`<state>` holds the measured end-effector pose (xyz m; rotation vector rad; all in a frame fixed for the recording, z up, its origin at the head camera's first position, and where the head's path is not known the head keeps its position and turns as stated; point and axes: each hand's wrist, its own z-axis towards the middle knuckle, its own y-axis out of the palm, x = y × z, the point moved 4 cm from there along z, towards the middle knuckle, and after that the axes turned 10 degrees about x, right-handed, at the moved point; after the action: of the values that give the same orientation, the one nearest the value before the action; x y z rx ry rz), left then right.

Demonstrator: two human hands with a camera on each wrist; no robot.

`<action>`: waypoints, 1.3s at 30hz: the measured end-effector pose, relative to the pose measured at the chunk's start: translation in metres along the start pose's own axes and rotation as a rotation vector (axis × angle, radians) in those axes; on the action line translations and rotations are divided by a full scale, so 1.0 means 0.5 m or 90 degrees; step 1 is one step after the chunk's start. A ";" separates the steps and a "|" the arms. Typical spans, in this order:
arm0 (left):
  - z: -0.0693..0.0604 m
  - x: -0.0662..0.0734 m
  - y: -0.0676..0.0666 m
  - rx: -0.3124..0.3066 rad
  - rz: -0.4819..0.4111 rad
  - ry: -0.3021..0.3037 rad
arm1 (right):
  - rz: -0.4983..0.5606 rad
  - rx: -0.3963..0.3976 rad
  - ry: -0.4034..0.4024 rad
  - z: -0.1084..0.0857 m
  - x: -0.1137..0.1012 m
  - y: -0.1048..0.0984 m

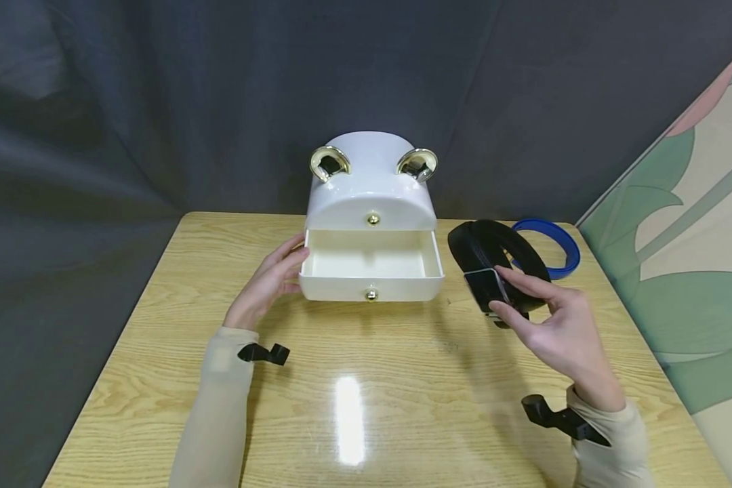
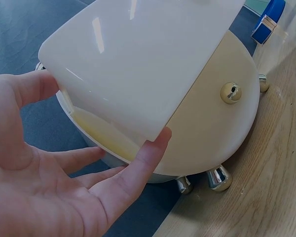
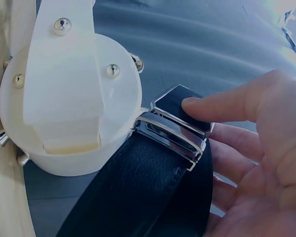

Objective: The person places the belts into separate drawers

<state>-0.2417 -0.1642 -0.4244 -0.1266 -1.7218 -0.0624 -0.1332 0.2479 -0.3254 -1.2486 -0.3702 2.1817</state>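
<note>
A white box [image 1: 371, 183] with gold round ears stands at the table's back, its middle drawer [image 1: 372, 288] pulled out and empty inside. My left hand [image 1: 265, 285] touches the drawer's left side; in the left wrist view the fingertips of my left hand [image 2: 84, 173] rest at the drawer's [image 2: 133, 64] edges, fingers spread. Right of the box, my right hand [image 1: 555, 325] holds a coiled black belt [image 1: 524, 254] by its silver-edged buckle [image 1: 484, 288]. In the right wrist view the thumb of my right hand [image 3: 266, 143] presses on the buckle [image 3: 175, 106], with other fingers behind the belt [image 3: 133, 182].
A coiled blue belt [image 1: 567, 247] lies at the table's back right, behind the black one. A dark curtain [image 1: 232, 102] hangs behind the wooden table [image 1: 402, 386]. A patterned panel [image 1: 701, 271] stands along the right side.
</note>
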 end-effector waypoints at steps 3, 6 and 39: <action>0.002 -0.001 0.000 0.002 0.002 0.000 | 0.016 -0.002 -0.036 0.002 -0.015 0.006; 0.003 -0.002 -0.001 0.003 0.007 0.003 | 0.023 -0.010 -0.086 0.003 -0.028 0.013; 0.006 -0.003 -0.002 -0.003 -0.010 0.007 | 0.145 -0.249 -0.346 0.006 -0.123 0.130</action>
<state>-0.2444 -0.1649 -0.4265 -0.1160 -1.7112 -0.0784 -0.1353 0.1590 -0.3143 -0.8900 -0.9508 2.7281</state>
